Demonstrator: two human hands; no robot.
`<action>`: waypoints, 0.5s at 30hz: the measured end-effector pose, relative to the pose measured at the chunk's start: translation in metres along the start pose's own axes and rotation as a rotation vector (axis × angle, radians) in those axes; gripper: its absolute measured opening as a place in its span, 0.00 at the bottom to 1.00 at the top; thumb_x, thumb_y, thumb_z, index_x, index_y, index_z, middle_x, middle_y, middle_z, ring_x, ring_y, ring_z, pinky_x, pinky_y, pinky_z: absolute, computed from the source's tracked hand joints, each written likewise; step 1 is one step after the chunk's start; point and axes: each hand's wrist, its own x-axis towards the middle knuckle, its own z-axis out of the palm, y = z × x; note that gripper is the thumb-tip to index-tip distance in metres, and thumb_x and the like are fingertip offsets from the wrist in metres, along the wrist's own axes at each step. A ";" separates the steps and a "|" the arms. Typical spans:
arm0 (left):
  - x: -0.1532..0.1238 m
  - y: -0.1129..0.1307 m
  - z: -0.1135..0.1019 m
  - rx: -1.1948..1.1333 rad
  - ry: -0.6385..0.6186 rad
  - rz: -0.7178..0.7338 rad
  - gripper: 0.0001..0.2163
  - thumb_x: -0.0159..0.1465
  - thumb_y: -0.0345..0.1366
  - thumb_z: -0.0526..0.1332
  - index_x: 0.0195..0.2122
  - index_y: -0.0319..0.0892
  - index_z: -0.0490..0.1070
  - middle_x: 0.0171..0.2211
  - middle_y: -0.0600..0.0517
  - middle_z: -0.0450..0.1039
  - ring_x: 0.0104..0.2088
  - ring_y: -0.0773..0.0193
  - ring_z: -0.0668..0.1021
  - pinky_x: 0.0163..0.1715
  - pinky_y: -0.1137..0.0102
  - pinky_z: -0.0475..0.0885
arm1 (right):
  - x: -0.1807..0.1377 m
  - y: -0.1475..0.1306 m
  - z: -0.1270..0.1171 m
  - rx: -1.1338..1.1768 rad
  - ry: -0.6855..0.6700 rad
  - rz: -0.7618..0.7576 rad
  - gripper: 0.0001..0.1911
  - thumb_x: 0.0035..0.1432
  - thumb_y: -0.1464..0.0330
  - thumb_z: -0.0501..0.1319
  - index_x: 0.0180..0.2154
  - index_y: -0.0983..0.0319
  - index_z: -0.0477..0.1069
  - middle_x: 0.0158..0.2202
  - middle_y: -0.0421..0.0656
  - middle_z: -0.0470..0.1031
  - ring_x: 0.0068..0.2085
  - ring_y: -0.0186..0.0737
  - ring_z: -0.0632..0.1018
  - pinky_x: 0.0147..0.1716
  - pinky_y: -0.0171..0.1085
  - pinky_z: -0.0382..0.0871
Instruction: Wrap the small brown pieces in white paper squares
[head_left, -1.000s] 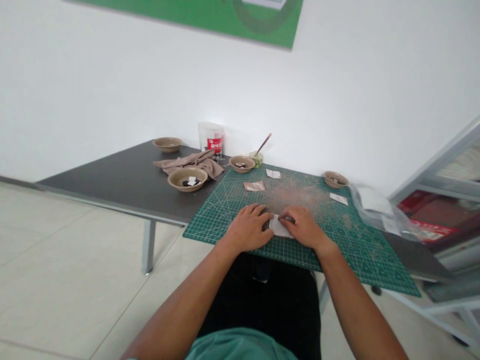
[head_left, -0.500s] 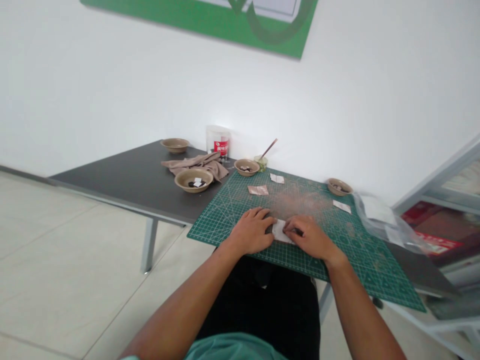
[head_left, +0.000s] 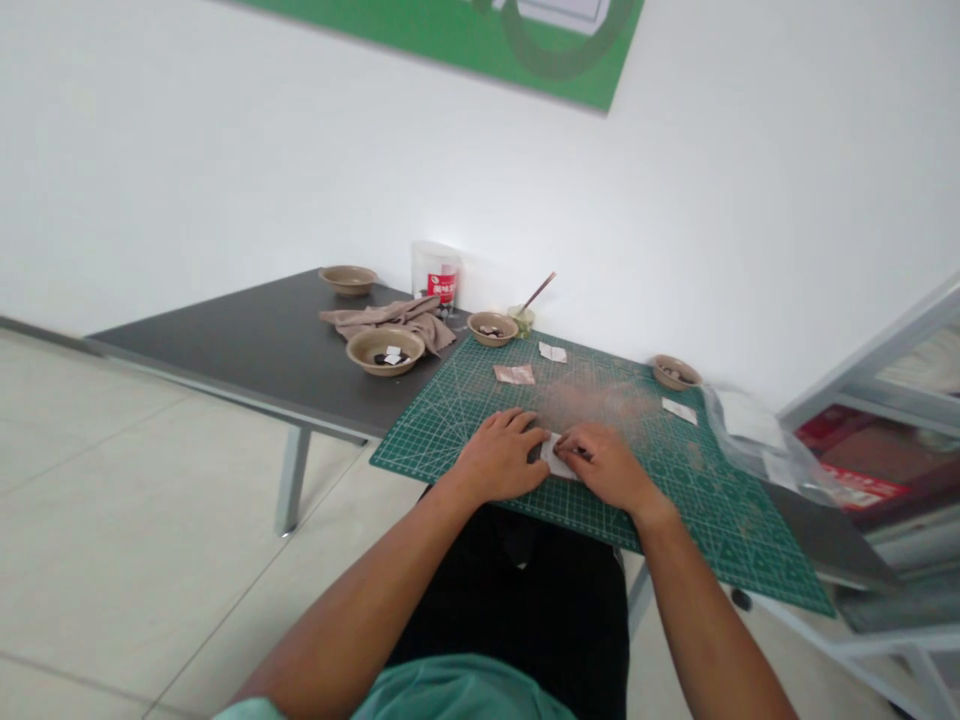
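Observation:
A small white piece of paper lies on the green cutting mat near its front edge, between my hands. My left hand rests at the paper's left side, its fingers spread and its fingertips and thumb against the edge. Over the right part of the paper, my right hand has its fingers bent together in a pinch. Whatever those fingers hold is small, dark and mostly hidden. Farther back on the mat are a brownish piece of paper and a white piece.
Bowls with small pieces stand at the left, back and right. Near them are a crumpled cloth, a clear tub, a small cup with a stick, another paper and a plastic bag.
My right hand has shifted slightly left across the paper, nearer my left hand. My left hand keeps its place at the paper's edge. The view has moved a little.

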 end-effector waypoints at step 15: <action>0.000 0.001 -0.005 -0.028 -0.018 -0.023 0.22 0.63 0.43 0.57 0.59 0.51 0.69 0.63 0.49 0.64 0.65 0.49 0.63 0.64 0.53 0.57 | -0.001 -0.010 -0.005 -0.007 0.014 0.069 0.08 0.65 0.64 0.60 0.33 0.59 0.73 0.35 0.43 0.77 0.39 0.42 0.75 0.44 0.43 0.64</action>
